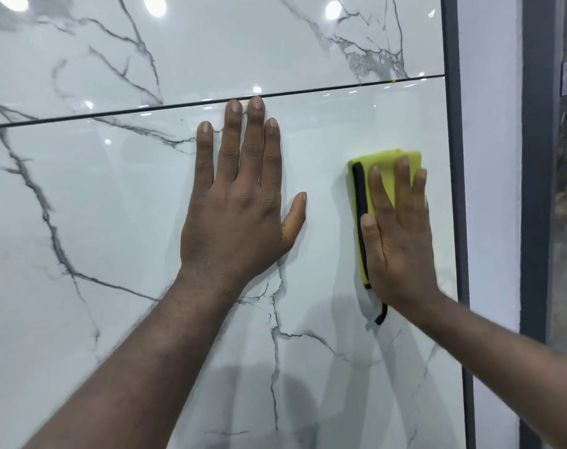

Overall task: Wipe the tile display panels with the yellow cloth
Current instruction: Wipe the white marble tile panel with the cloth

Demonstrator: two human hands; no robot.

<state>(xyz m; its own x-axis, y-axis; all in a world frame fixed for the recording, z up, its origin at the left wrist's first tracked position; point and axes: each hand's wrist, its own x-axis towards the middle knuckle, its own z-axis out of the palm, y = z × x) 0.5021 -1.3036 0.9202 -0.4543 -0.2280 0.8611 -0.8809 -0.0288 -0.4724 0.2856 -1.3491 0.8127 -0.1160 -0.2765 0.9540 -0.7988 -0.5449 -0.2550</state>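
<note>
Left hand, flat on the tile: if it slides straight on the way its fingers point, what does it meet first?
The dark joint between the panels: the left hand points up the lower panel, its longest fingertips nearly on it. Beyond lies the upper panel.

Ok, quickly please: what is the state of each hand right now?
Left hand: open, flat on the lower tile panel.
Right hand: open, straight fingers pressing the yellow cloth to the same panel.
</note>
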